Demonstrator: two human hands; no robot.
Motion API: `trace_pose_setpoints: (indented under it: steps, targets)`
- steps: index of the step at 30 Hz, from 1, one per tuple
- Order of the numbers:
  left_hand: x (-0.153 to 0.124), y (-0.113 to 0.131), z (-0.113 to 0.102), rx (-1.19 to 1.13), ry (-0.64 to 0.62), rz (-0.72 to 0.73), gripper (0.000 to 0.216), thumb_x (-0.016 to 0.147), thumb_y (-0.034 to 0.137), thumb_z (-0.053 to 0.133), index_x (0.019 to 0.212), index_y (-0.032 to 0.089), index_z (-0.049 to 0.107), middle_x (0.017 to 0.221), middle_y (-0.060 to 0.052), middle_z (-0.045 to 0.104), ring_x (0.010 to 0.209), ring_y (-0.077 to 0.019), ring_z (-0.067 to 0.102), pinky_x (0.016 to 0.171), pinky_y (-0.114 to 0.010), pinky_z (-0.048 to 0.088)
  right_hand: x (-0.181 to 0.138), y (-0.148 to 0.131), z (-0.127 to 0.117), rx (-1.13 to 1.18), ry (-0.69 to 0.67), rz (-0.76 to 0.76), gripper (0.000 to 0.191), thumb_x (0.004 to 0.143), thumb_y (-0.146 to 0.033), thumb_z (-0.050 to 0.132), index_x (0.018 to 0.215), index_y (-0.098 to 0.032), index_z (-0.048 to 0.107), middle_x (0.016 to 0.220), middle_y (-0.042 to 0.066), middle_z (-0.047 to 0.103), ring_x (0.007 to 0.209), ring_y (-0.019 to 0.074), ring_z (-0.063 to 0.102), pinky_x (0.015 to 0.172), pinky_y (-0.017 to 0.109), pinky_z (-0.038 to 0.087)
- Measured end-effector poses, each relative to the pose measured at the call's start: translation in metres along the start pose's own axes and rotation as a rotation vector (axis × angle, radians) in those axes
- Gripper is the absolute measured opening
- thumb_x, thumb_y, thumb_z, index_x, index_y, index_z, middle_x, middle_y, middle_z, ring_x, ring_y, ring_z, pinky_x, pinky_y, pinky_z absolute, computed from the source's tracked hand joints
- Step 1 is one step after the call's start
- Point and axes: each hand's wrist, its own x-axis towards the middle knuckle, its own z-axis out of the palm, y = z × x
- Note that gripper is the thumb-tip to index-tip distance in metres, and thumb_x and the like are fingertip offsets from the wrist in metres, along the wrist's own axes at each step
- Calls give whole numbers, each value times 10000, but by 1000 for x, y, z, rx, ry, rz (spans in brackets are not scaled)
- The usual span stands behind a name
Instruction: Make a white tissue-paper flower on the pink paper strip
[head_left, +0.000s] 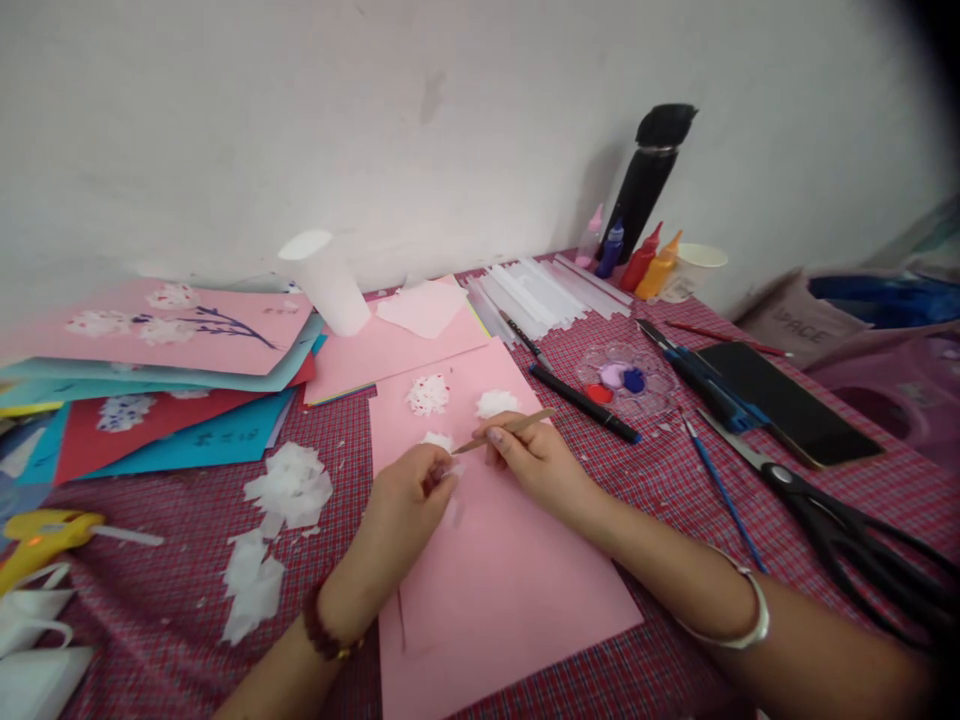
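Observation:
A pink paper sheet (495, 570) lies in front of me on the checked red tablecloth. My left hand (409, 500) rests on it, fingers pinched on a small white tissue piece (453, 478). My right hand (536, 460) grips a thin wooden stick (514, 429), whose tip points at the tissue between my left fingers. Three white tissue puffs sit on the sheet beyond my hands: one speckled red (427, 394), one plain (496, 403), one small (437, 440).
Torn white tissue (289, 485) lies left of the sheet, a yellow glue gun (41, 535) farther left. Stacked coloured papers (165, 400), a white cup (324, 282), a paint palette (626, 378), black marker (585, 403), brushes, black scissors (847, 520), phone (787, 400), paint bottles (649, 260) surround it.

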Motion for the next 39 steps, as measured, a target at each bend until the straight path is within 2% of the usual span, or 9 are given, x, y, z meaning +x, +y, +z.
trace_pose_setpoints:
  steps: [5,11,19,25,30,34,37,39]
  targets:
    - [9,1,-2,22,49,-50,58,740,233,583,744,202,534,610,57,514,568,-108,490,537,-217,364,-5,-6,-3,80,42,-3,213,903,-278,413,842,-179,591,587,-29,514,539,117,486,523,243,392]
    - [10,1,-11,-81,8,-62,150,798,312,519,716,187,537,580,43,502,546,-116,468,537,-226,355,-5,-10,0,74,-53,25,215,891,-260,415,801,-178,591,603,-23,511,543,111,485,524,241,400]
    - [12,-5,-12,-268,-21,-106,154,821,289,488,711,183,508,591,48,481,541,-106,457,544,-221,359,-3,-4,3,14,-84,33,233,903,-254,410,834,-176,619,652,-4,533,577,122,502,554,254,422]
    - [13,-6,-14,-393,-41,-217,193,829,346,510,740,175,499,559,73,393,480,-77,328,472,-205,257,-3,-2,5,-39,-77,-10,301,898,-238,426,665,-185,609,844,47,652,650,126,552,621,270,454]
    - [14,-6,-15,-451,-60,-228,200,821,349,520,741,168,501,556,73,378,479,-75,311,473,-207,236,-3,0,7,-70,-73,-40,300,904,-234,426,692,-190,634,852,49,680,705,142,586,669,291,470]
    - [8,0,-23,-414,-88,-157,100,789,269,537,775,171,518,640,45,459,553,-92,404,537,-218,319,-3,1,6,-31,-62,-7,273,903,-254,440,722,-181,631,858,50,662,655,129,557,614,276,461]
    - [-4,7,-33,-263,-223,-3,47,759,210,549,792,182,531,753,6,521,667,-128,484,616,-250,386,-4,-1,3,74,-5,42,223,902,-299,447,837,-179,624,692,16,601,609,131,542,580,269,451]
    - [-12,9,-35,-85,-314,144,107,724,176,583,825,195,551,844,-14,544,770,-157,513,690,-279,413,-4,-4,1,133,30,81,225,896,-331,446,855,-179,607,613,-6,562,575,131,532,561,268,442]
